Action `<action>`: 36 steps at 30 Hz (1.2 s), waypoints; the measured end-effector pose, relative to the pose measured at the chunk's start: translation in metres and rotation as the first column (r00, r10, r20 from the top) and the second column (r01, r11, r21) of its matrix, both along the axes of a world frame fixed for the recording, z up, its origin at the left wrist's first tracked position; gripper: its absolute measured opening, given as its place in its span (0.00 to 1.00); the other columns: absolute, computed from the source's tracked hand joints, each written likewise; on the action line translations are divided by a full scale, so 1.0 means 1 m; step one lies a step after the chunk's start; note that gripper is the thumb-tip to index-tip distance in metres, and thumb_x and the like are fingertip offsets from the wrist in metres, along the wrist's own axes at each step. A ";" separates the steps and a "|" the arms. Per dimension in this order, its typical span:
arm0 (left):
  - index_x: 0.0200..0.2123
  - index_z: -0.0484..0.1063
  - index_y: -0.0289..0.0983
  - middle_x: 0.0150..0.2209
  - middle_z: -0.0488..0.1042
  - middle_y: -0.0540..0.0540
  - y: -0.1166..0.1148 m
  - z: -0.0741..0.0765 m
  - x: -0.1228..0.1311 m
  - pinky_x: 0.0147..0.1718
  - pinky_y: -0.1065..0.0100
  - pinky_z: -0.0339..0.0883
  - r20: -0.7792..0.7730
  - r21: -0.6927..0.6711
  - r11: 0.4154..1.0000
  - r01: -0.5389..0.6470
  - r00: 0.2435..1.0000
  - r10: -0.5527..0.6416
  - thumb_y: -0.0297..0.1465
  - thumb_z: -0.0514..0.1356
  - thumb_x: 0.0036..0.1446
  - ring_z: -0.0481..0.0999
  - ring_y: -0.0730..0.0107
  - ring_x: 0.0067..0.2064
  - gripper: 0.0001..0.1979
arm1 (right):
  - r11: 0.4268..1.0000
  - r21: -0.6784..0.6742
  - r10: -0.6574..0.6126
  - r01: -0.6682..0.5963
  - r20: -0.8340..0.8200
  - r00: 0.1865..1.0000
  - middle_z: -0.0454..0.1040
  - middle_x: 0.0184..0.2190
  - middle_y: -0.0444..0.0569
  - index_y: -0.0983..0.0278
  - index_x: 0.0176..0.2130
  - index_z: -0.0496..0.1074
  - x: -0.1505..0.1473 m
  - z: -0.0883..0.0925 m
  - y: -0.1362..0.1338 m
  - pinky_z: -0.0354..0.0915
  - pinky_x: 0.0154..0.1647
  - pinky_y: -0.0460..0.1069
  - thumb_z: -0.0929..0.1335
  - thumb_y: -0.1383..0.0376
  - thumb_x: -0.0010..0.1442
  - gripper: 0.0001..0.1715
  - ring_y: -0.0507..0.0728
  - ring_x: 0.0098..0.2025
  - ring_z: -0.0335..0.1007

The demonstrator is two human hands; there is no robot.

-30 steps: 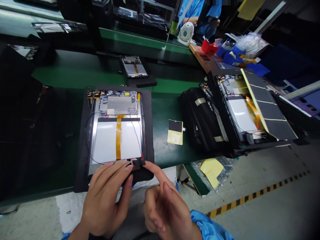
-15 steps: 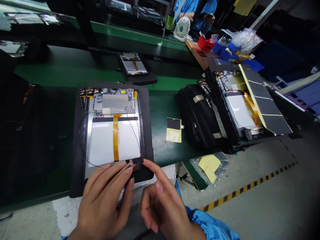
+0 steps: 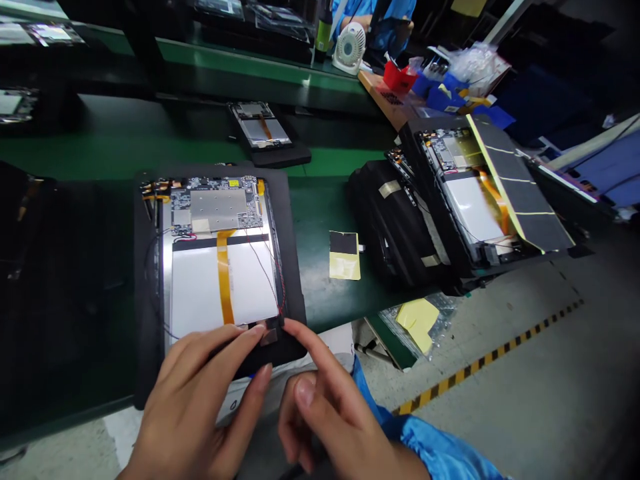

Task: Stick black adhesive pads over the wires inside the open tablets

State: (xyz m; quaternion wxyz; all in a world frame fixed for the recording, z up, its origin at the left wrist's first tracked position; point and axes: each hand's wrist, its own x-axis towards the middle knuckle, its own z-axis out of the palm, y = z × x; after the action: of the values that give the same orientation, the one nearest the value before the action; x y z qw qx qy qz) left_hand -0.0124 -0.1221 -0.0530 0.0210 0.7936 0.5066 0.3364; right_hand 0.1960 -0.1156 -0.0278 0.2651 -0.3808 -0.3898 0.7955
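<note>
An opened tablet (image 3: 165,280) lies face down on a black foam pad (image 3: 295,267), showing its circuit board (image 3: 217,210), white battery (image 3: 197,280) and an orange flex cable (image 3: 225,280). Thin red and dark wires run down its right side. My left hand (image 3: 200,400) rests its outstretched fingertips on the tablet's lower edge, thumb apart. At the lower right corner, the index fingertip of my right hand (image 3: 333,407) presses beside the wire ends, its other fingers loosely curled and nothing visible in them. A small piece of clear tape (image 3: 269,336) sits between the two hands' fingertips.
Right of the pad lies a yellow-and-black adhesive sheet (image 3: 345,256). Beyond it are a black padded stack (image 3: 400,233) and another opened tablet (image 3: 475,200). A third tablet (image 3: 263,125) sits farther back. Near a white fan (image 3: 349,48), a co-worker in blue (image 3: 395,27) is partly visible.
The view has shifted slightly, so the bench things appear a little farther left. My left hand's fingers have drawn closer together along the edge; my right index finger stays at the corner.
</note>
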 end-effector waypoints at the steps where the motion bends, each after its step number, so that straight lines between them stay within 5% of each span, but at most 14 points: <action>1: 0.59 0.70 0.34 0.48 0.80 0.40 -0.001 0.001 -0.003 0.49 0.63 0.72 0.002 -0.011 1.000 0.016 1.000 -0.016 0.24 0.61 0.65 0.79 0.61 0.48 0.20 | 1.000 0.009 0.014 -0.014 0.003 1.000 0.68 0.24 0.39 0.63 0.76 0.48 0.000 0.000 0.001 0.57 0.22 0.43 0.66 0.36 0.68 0.54 0.48 0.20 0.57; 7: 0.55 0.72 0.37 0.50 0.80 0.42 -0.007 0.015 -0.005 0.51 0.61 0.68 0.066 0.052 0.998 -0.022 0.998 0.019 0.22 0.61 0.64 0.76 0.61 0.50 0.17 | 0.999 0.019 0.037 -0.037 0.017 0.999 0.68 0.25 0.39 0.63 0.77 0.46 0.003 0.002 0.002 0.57 0.23 0.44 0.66 0.36 0.68 0.56 0.48 0.21 0.57; 14: 0.55 0.73 0.38 0.47 0.86 0.45 0.005 0.010 -0.002 0.53 0.55 0.65 -0.241 0.148 0.986 0.080 0.970 -0.042 0.23 0.60 0.66 0.84 0.59 0.45 0.15 | 1.000 0.005 0.002 -0.002 -0.031 1.000 0.69 0.25 0.39 0.61 0.75 0.53 0.002 0.002 0.004 0.56 0.22 0.43 0.68 0.38 0.68 0.50 0.47 0.21 0.57; 18: 0.55 0.73 0.35 0.45 0.86 0.43 0.008 0.009 -0.008 0.67 0.51 0.57 -0.241 0.124 0.989 0.081 0.969 -0.049 0.21 0.59 0.66 0.86 0.58 0.44 0.15 | 0.999 -0.019 -0.044 0.043 -0.073 0.996 0.70 0.27 0.40 0.60 0.70 0.61 0.005 -0.005 0.005 0.61 0.22 0.42 0.68 0.41 0.70 0.42 0.47 0.21 0.61; 21: 0.55 0.73 0.31 0.43 0.87 0.42 0.011 0.012 -0.009 0.73 0.51 0.48 -0.241 0.120 0.985 0.127 0.966 -0.095 0.20 0.58 0.66 0.86 0.59 0.43 0.15 | 0.982 0.113 -0.144 0.149 -0.049 0.988 0.71 0.29 0.41 0.59 0.71 0.60 0.008 -0.012 0.002 0.66 0.27 0.44 0.66 0.45 0.73 0.36 0.49 0.24 0.65; 24: 0.56 0.73 0.30 0.43 0.87 0.42 0.014 0.014 -0.010 0.75 0.51 0.45 -0.250 0.119 0.981 0.152 0.961 -0.119 0.21 0.59 0.65 0.86 0.59 0.43 0.16 | 0.836 0.514 -0.264 0.191 0.072 0.962 0.72 0.32 0.43 0.53 0.75 0.52 0.012 -0.015 -0.001 0.68 0.32 0.46 0.65 0.56 0.76 0.35 0.51 0.30 0.69; 26: 0.56 0.72 0.30 0.45 0.86 0.42 0.013 0.012 -0.012 0.75 0.51 0.44 -0.255 0.122 0.977 0.175 0.957 -0.139 0.22 0.59 0.65 0.85 0.60 0.43 0.16 | 0.675 0.737 -0.225 -0.029 0.243 0.944 0.75 0.32 0.45 0.54 0.76 0.52 0.015 -0.015 0.001 0.68 0.34 0.48 0.65 0.59 0.76 0.36 0.53 0.30 0.70; 28: 0.57 0.72 0.30 0.46 0.86 0.41 0.010 0.009 -0.015 0.75 0.52 0.44 -0.253 0.113 0.978 0.174 0.957 -0.141 0.22 0.58 0.65 0.85 0.60 0.44 0.17 | 0.555 0.775 -0.174 -0.302 0.463 0.869 0.77 0.30 0.48 0.61 0.76 0.54 0.017 -0.013 0.005 0.68 0.33 0.50 0.65 0.57 0.75 0.37 0.56 0.29 0.71; 31: 0.54 0.73 0.33 0.44 0.86 0.41 0.005 0.006 -0.020 0.74 0.52 0.47 -0.225 0.122 0.983 0.137 0.968 -0.107 0.22 0.59 0.65 0.84 0.60 0.44 0.15 | 0.505 0.706 -0.185 -0.497 0.651 0.736 0.78 0.27 0.50 0.69 0.76 0.55 0.018 -0.009 0.013 0.66 0.30 0.51 0.62 0.54 0.77 0.38 0.58 0.27 0.72; 36: 0.56 0.73 0.33 0.43 0.85 0.42 0.004 0.005 -0.021 0.71 0.52 0.51 -0.231 0.140 0.985 0.102 0.971 -0.068 0.22 0.59 0.66 0.82 0.60 0.44 0.16 | 0.467 0.715 -0.210 -0.520 0.662 0.720 0.80 0.28 0.50 0.69 0.74 0.59 0.018 -0.007 0.019 0.67 0.30 0.49 0.62 0.53 0.77 0.36 0.57 0.27 0.75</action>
State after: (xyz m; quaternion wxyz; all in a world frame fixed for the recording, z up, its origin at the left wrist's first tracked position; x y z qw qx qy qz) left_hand -0.0338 -0.1177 -0.0481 -0.0823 0.8470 0.4442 0.2802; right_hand 0.2141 -0.0963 -0.0350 0.1787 -0.4097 -0.8392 0.3096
